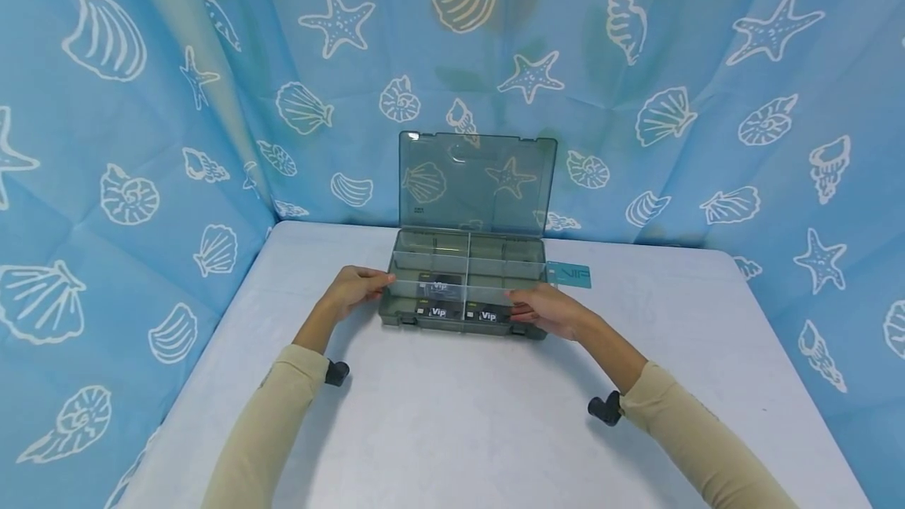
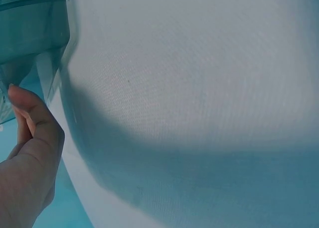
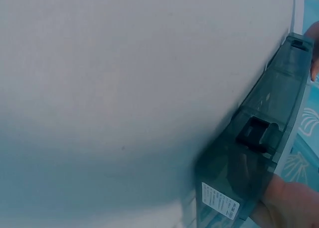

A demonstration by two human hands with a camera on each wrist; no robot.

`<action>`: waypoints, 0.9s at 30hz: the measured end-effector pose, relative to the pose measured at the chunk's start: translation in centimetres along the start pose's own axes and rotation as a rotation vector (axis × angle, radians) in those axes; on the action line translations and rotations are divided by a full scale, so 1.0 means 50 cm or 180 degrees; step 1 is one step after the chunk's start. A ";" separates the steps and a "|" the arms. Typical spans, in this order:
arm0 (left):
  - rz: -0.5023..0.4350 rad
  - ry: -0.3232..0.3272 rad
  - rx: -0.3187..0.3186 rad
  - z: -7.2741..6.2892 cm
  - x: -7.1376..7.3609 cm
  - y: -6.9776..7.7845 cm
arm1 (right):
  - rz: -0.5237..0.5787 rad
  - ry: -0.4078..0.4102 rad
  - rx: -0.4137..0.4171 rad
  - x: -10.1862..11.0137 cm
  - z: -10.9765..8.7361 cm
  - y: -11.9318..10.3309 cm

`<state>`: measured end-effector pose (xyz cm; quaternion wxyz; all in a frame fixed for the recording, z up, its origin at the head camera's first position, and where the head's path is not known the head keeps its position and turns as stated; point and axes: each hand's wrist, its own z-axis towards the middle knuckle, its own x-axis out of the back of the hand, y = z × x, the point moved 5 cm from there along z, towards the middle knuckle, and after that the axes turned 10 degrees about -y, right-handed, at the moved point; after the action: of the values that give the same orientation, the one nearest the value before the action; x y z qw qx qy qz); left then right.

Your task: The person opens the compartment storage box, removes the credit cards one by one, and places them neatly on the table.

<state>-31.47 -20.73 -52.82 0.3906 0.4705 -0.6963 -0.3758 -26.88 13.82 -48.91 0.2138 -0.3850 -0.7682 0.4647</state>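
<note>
A smoky, see-through compartment box [image 1: 467,252] stands on the table with its lid [image 1: 477,183] raised upright behind it. My left hand [image 1: 358,287] grips its left wall, the thumb at the rim. My right hand [image 1: 555,309] reaches over the right wall into the front right compartment. Its fingers hold the right end of a black Vip card [image 1: 486,314]; in the right wrist view dark fingertips [image 3: 239,170] show through the box wall. Another black Vip card [image 1: 438,311] lies front left, and a third black card [image 1: 440,284] lies in the row behind it.
A teal VIP card [image 1: 571,274] lies on the white table [image 1: 452,415] against the box's right side. Blue shell-patterned curtains [image 1: 396,45] hang close behind the lid and along both sides. A white label [image 3: 219,200] is on the box's outer wall.
</note>
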 end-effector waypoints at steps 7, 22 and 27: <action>-0.0046 0.0004 -0.0043 -0.001 -0.002 0.003 | 0.0379 0.0043 0.0106 0.006 0.003 0.008; -0.0126 -0.0042 -0.0016 0.001 0.003 0.003 | -0.0564 0.0758 0.0413 0.010 0.024 0.022; -0.0106 -0.0037 -0.0033 0.000 0.001 0.001 | -0.0594 0.0897 0.0462 0.013 0.024 0.022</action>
<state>-31.51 -20.75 -52.75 0.3827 0.4778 -0.6886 -0.3886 -27.66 13.96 -50.47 0.3887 -0.3569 -0.7274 0.4386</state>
